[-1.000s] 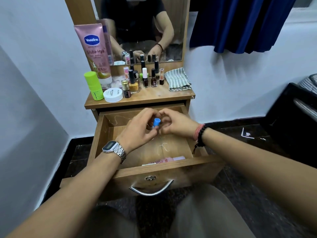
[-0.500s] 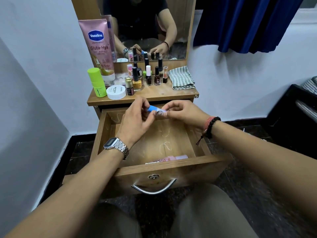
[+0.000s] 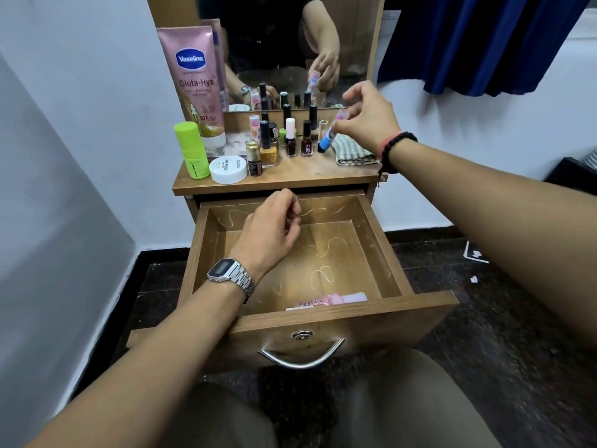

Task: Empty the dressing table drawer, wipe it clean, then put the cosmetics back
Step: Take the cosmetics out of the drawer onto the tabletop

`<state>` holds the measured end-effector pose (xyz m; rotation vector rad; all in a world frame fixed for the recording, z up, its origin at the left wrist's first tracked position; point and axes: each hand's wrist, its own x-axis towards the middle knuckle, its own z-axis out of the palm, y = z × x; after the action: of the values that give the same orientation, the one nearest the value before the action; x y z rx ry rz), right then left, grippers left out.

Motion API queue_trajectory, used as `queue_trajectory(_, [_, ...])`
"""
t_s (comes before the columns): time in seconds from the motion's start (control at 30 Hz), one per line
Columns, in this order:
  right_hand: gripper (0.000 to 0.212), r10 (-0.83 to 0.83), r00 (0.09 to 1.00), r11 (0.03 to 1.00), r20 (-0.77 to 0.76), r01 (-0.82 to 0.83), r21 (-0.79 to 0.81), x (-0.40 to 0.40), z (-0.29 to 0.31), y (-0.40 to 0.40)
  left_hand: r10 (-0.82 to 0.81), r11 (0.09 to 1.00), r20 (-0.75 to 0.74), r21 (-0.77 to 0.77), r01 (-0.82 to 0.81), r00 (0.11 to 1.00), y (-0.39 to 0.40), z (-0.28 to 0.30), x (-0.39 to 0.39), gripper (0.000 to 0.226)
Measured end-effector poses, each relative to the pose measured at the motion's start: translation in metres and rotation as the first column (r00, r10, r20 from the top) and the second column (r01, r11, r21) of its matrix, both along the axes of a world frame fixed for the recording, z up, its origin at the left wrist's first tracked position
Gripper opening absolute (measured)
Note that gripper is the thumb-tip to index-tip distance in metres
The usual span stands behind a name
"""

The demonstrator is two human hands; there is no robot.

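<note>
The emptying step is almost finished. In the upper right of the frame the right hand (image 3: 368,118) pinches a small blue-capped tube (image 3: 329,135) just above the table top (image 3: 290,179), beside the nail polish bottles (image 3: 298,140) and the folded cloth (image 3: 352,155). The left hand (image 3: 271,234) hangs over the open drawer (image 3: 381,253), fingers loosely curled, holding nothing. A pink item (image 3: 329,300) lies at the drawer's front wall; I think the next move is to set the tube down, then lift this one out

pink tube (image 3: 326,300) half hidden behind drawer front (image 3: 339,321)
</note>
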<state>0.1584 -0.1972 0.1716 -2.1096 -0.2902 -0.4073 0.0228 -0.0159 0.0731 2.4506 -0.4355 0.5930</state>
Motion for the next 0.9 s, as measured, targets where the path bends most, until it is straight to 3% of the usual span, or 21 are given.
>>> queue_trajectory(0.23, [0.048,-0.08,0.995,0.974,0.06,0.091,-0.208,0.02,-0.009,0.015,0.009,1.0,-0.02,-0.019,-0.009,1.0,0.001,-0.001,0.002,0.008])
queue_trajectory(0.73, [0.057,-0.114,0.993,0.971,-0.001,0.111,-0.213,0.021,-0.014,0.016,-0.015,0.998,0.005,0.069,0.015,1.0,0.002,-0.002,0.001,0.006])
queue_trajectory(0.9, [0.069,-0.137,0.99,0.964,0.04,0.142,-0.226,0.007,-0.009,0.014,-0.107,0.985,-0.048,0.132,0.112,0.993,0.005,-0.005,0.002,0.009])
